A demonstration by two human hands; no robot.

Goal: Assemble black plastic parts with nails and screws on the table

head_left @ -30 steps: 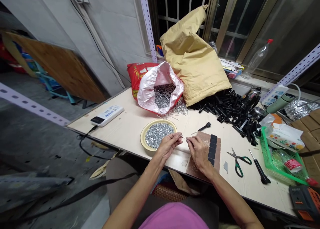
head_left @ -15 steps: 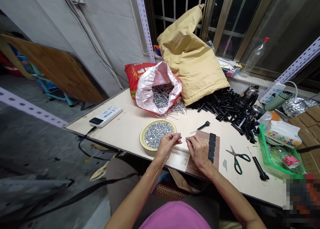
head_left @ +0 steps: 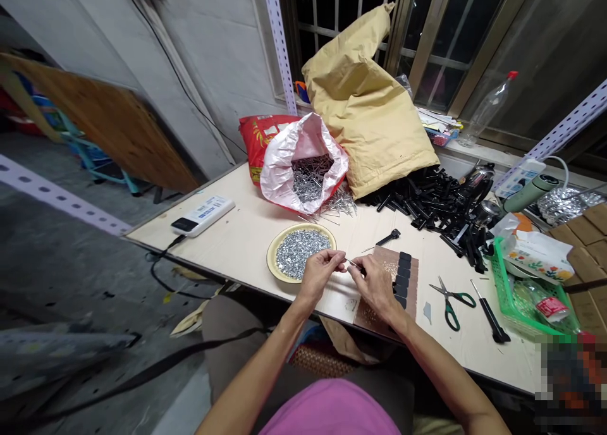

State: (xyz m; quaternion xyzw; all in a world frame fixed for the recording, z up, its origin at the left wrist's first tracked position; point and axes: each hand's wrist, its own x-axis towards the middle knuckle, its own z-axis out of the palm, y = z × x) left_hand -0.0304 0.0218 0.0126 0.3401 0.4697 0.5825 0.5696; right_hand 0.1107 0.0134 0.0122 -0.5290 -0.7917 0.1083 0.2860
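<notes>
Above the table's front edge, my left hand [head_left: 322, 275] pinches the end of a thin metal pin [head_left: 350, 262]. Close beside it, my right hand [head_left: 376, 286] is closed at the pin's other end, and a bit of something black shows between its fingers. Left of my hands sits a yellowish bowl [head_left: 271, 265] full of small silvery metal pieces [head_left: 300, 250]. Under and beside my right hand lies a brown board [head_left: 411, 296] with a row of black blocks [head_left: 403, 274]. Just beyond it is a black plastic piece [head_left: 389, 236] with a thin pin.
Behind stand an open red bag [head_left: 251, 141] of metal pins and a tan sack [head_left: 370, 112], beside a heap of black plastic parts [head_left: 427, 198]. Scissors [head_left: 448, 302], a black-handled tool [head_left: 493, 318] and a green basket [head_left: 502, 296] lie rightward. A white power bank [head_left: 203, 215] lies left.
My right hand's fingers have shifted on the pin, and a dark bit now shows between them. My left hand stays nearly in place. The view has shifted slightly.
</notes>
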